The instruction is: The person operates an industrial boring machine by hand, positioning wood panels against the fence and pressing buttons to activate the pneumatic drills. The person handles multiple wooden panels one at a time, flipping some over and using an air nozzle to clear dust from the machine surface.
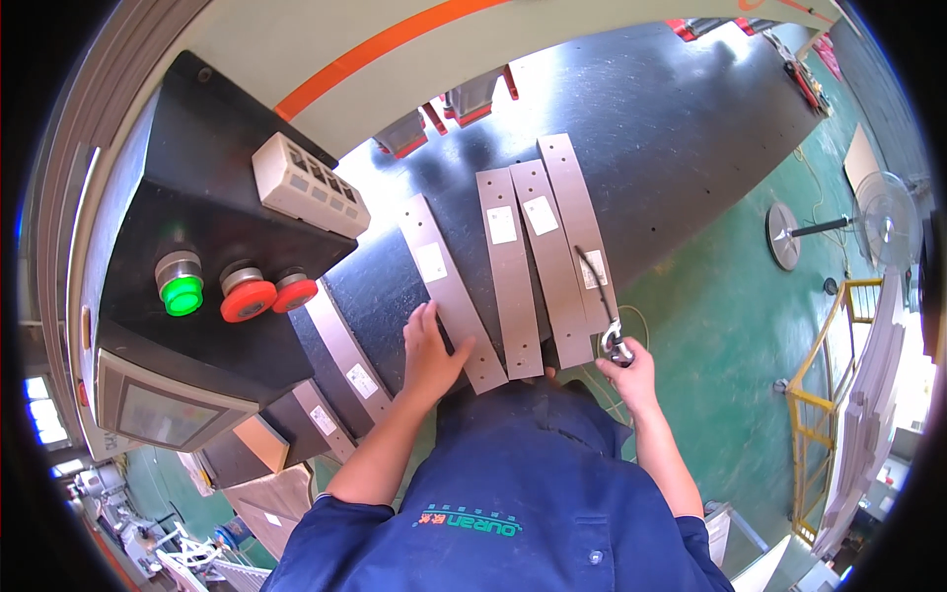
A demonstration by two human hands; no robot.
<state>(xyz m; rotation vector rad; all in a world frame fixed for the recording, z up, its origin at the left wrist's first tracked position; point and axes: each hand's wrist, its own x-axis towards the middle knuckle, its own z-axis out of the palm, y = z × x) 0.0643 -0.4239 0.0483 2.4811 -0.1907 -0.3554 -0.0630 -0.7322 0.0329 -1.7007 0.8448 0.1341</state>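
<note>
My left hand (430,357) is at the near left edge of a long grey-brown strip panel (444,296). Its fingers are stretched and its thumb is spread apart, lying over the strip's edge. In my right hand (631,373) is a silver air blow gun (614,340) with a long thin dark nozzle pointing away from me. That nozzle lies across the rightmost strip (577,222). Two more strips, a left one (505,266) and a right one (548,257), lie side by side in between. Each has a white label and small holes near its ends.
A black control box (227,227) with a green button (182,294) and red buttons stands at the left. More strips (345,350) lie below it. The dark machine table (681,128) reaches far right. Beyond its edge are a fan (883,222) and yellow frame (814,424).
</note>
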